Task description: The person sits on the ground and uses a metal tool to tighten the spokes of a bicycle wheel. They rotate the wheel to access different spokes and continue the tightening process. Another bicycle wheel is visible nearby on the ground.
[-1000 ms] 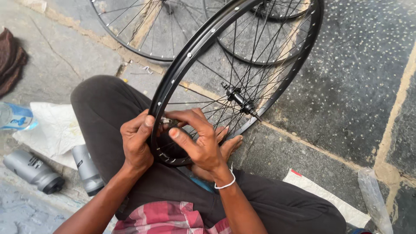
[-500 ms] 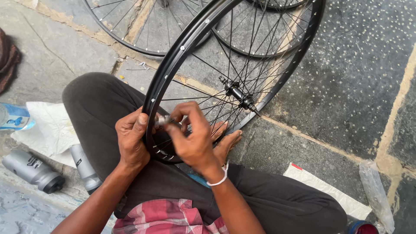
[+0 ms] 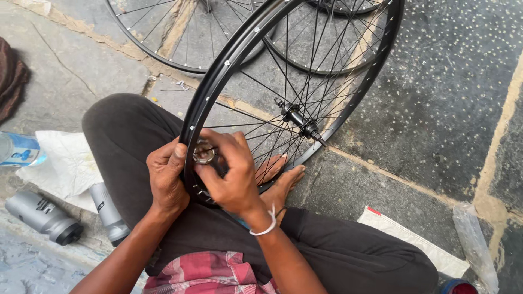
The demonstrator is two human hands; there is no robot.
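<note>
Beside two grey bottles [image 3: 46, 216], both hands [image 3: 204, 174] pinch a spoke tool [image 3: 204, 154] at the black rim [image 3: 218, 76].

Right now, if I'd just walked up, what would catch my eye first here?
The big black spoked bicycle wheel dominates, standing tilted over the seated person's lap. At its near rim both hands meet: the left hand steadies the rim while the right hand presses a small round metal tool against it. Two grey canisters lie on the stone floor at lower left, and more spoked wheels lie flat beyond.
</note>
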